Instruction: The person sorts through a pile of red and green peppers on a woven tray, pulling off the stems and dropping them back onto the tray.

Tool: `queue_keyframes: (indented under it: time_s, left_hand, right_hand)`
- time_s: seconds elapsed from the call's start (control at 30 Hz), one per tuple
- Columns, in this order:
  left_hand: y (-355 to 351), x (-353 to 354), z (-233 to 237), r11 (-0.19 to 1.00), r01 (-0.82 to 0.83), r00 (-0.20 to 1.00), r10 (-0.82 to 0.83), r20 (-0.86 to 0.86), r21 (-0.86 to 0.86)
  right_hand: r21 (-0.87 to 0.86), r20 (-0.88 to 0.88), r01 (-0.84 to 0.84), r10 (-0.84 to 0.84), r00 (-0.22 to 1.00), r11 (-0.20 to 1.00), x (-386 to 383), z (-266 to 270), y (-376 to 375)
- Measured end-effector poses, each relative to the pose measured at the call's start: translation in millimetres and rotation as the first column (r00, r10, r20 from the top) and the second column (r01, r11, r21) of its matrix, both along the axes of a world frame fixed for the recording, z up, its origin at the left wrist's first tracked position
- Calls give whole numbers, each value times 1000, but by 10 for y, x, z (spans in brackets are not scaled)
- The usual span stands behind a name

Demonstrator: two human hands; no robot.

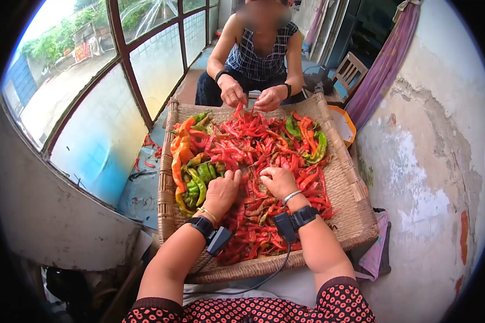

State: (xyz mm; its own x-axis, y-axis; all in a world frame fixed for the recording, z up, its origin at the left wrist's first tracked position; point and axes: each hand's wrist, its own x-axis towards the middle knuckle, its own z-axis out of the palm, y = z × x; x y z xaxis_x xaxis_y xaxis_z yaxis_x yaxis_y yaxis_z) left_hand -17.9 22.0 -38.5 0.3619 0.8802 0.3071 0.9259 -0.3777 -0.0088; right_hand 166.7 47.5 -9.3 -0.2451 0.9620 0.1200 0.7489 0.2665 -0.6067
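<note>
A wide woven tray (350,185) holds a heap of red peppers (253,207). Green peppers (198,185) and orange peppers (181,153) lie along its left side, and more green ones at the upper right. Over the left part of the heap, beside the green peppers, is my left hand (223,191), its fingers bent down and closed together among red peppers. My right hand (279,182) is at the middle of the heap, thumb and fingers pinched. What either hand grips is too small or hidden to name.
Across the tray sits a person (258,48), both hands at its far edge holding red pepper pieces. Windows (102,124) run along the left. A rough wall (425,161) stands right, a wooden chair (352,75) behind. Some red peppers (150,144) lie left of the tray.
</note>
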Motion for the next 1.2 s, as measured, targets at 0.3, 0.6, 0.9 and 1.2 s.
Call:
queue_keyframes:
  time_s: [0.3,0.6,0.9,1.2]
  left_hand:
    - [151,117,-112,999,-54,985,52,-167,-6]
    - [-30,121,235,979,90,996,-84,36,-184]
    - [-340,106,430,856,514,605,-314,732,-58]
    - [-284,-22,229,705,611,454,59,889,-359]
  right_hand:
    - [19,22,-98,98,995,995,13,-20,-18]
    - [45,72,-124,120,990,991,34,-42,-16]
    - [-431,-568,-347,49,822,833,-35,105,-65]
    - [-363,-597,-280,10,803,889,-75,8,-69]
